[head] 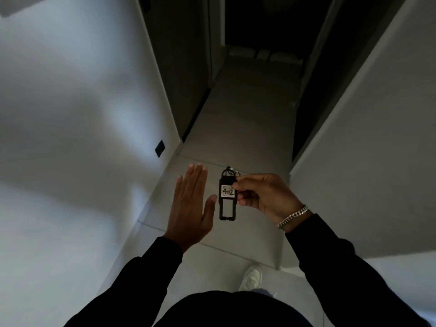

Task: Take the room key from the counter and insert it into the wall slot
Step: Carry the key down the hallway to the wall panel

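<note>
The room key [228,193] is a flat black plastic fob with a white label reading 402 and a metal ring at its top. It hangs upright in front of me, pinched at its right edge by my right hand [264,195], which wears a silver chain bracelet. My left hand [191,206] is held flat just left of the fob, fingers straight and together, thumb tip close to the fob's edge, holding nothing. A small dark plate [159,148] sits low on the left wall; whether it is the slot I cannot tell.
I stand in a narrow hallway with grey floor tiles [247,128]. White walls [70,114] close in on both sides. A dark doorway [266,22] lies ahead. My white shoe [252,277] shows below.
</note>
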